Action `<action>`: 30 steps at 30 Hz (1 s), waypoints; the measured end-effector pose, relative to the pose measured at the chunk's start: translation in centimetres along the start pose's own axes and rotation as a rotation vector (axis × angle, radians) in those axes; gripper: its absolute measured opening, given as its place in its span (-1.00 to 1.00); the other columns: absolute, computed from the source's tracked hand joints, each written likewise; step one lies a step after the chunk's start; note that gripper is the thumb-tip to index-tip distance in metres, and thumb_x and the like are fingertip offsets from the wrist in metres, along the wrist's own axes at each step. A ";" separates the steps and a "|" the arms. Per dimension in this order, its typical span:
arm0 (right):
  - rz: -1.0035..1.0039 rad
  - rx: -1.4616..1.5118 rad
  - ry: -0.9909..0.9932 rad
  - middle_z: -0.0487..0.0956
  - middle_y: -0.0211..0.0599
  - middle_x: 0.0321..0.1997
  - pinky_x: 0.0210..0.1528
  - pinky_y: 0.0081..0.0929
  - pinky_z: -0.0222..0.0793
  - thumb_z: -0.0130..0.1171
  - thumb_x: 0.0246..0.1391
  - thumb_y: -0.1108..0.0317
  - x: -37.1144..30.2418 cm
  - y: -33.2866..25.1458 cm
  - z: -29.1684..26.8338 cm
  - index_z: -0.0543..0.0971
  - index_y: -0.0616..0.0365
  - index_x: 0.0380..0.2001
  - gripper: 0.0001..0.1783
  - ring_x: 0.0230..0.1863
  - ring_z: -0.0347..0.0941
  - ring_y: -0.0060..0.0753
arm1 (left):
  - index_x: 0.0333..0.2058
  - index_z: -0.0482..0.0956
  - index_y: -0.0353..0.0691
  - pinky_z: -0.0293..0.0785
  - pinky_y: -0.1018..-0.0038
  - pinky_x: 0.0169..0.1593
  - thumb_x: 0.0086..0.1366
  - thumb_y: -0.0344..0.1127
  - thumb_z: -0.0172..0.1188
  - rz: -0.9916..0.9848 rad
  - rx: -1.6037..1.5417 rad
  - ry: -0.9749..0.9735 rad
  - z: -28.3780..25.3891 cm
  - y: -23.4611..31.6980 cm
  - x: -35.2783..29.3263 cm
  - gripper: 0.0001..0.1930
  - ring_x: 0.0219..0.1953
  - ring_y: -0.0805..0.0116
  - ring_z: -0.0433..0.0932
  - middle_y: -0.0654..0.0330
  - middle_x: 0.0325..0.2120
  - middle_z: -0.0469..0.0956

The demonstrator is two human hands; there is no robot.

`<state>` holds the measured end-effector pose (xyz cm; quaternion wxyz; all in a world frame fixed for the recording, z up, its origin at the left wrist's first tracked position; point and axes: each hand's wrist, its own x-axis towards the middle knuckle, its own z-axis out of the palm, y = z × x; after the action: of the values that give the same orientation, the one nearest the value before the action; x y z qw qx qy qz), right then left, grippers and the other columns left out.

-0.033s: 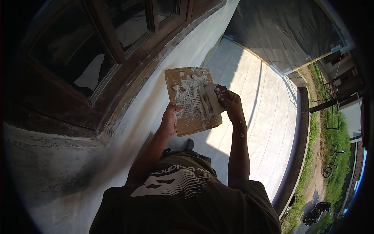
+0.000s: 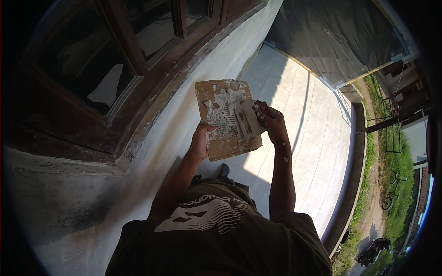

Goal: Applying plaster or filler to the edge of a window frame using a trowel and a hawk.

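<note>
1. The brown board (image 2: 246,146) is sitting in front of the person's torso, above the pale floor (image 2: 317,138). Its long axis is running mostly up and down the view, away from the body, with the far end leaning left and the near end leaning right.
2. The left hand (image 2: 199,141) is clamping the board by its left edge, near the lower half. The thumb is pressing on the upper face; the other fingers are hiding behind the board, so their placing cannot be told.
3. The right hand (image 2: 272,122) is pinching a pale flat scraper (image 2: 252,128) by its right side. The two hands are staying apart, one at either side of the board.
4. The scraper is lying across the board's right edge. Its long left edge is facing the board's middle and slanting downward to the right, running roughly along the board's own axis.
5. The board is carrying whitish paste (image 2: 223,109), which is spreading over the middle and upper parts and forming ridges beside the scraper. The scraper is bearing a streak of paste near its left edge. White smears are coating the right fingers.
6. To the left, a whitish wall (image 2: 182,99) is running below dark wooden window frames (image 2: 146,60).
</note>
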<state>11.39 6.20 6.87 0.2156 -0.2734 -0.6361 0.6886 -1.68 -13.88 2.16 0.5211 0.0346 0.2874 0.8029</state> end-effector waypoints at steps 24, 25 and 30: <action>0.127 0.523 -0.130 0.39 -0.45 -0.48 -0.38 -0.64 0.26 -0.10 -0.09 0.48 2.1 -2.3 1.4 0.40 0.34 -0.20 -0.68 -0.50 0.25 -0.60 | 0.03 0.27 -0.22 0.40 0.21 0.04 0.05 -0.38 -0.08 0.042 -0.065 0.031 0.1 -0.2 1.0 -0.51 -0.08 0.17 0.46 0.12 -0.11 0.42; 0.128 0.522 -0.133 0.39 -0.45 -0.48 -0.38 -0.64 0.26 -0.10 -0.09 0.48 2.3 -2.3 1.4 0.40 0.34 -0.20 -0.68 -0.50 0.25 -0.60 | 0.03 0.27 -0.22 0.40 0.21 0.04 0.05 -0.38 -0.08 0.047 -0.061 0.029 0.2 -0.2 1.0 -0.51 -0.08 0.17 0.46 0.12 -0.11 0.41; 0.110 0.490 -0.170 0.50 -0.36 -0.32 -0.34 -0.68 0.30 -0.09 -0.07 0.54 3.5 -0.8 0.6 0.38 0.40 -0.07 -0.59 -0.38 0.38 -0.62 | 0.04 0.27 -0.21 0.40 0.19 0.04 0.06 -0.38 -0.07 0.090 -0.028 0.061 0.8 0.0 0.5 -0.52 -0.09 0.17 0.46 0.13 -0.11 0.41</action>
<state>8.30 8.12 7.30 0.1835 -0.1885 -0.4504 0.8532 -1.61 -13.09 2.68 0.4760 0.0156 0.2900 0.8301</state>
